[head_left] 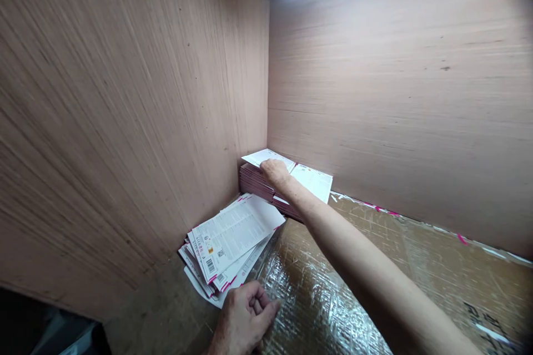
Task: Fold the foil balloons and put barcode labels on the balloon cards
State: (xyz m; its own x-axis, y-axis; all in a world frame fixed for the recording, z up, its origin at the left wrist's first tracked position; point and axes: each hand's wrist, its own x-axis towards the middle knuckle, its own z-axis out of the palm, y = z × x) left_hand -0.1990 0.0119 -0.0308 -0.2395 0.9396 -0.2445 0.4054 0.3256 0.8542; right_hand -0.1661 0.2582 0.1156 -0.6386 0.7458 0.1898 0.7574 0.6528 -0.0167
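Note:
My right hand (275, 172) reaches to the back corner, its fingers closed at the near edge of a white printed card (266, 156) on top of a neat stack. Beside that card on the same stack lies another printed card (314, 180). My left hand (246, 315) is low in front, fingers curled in and thumb alongside, with nothing seen in it. Just beyond it, a fanned, untidy pile of printed cards (237, 227) with barcodes and pink edges leans near the left wall. The right fingertips are partly hidden.
Brown cardboard covered in shiny clear wrap (325, 288) forms the surface under my right arm. Plywood panels rise as a left wall (145, 94) and a back wall (395, 94). White and pink scraps (377, 208) lie along the back wall's foot. A dark object (79, 341) is at lower left.

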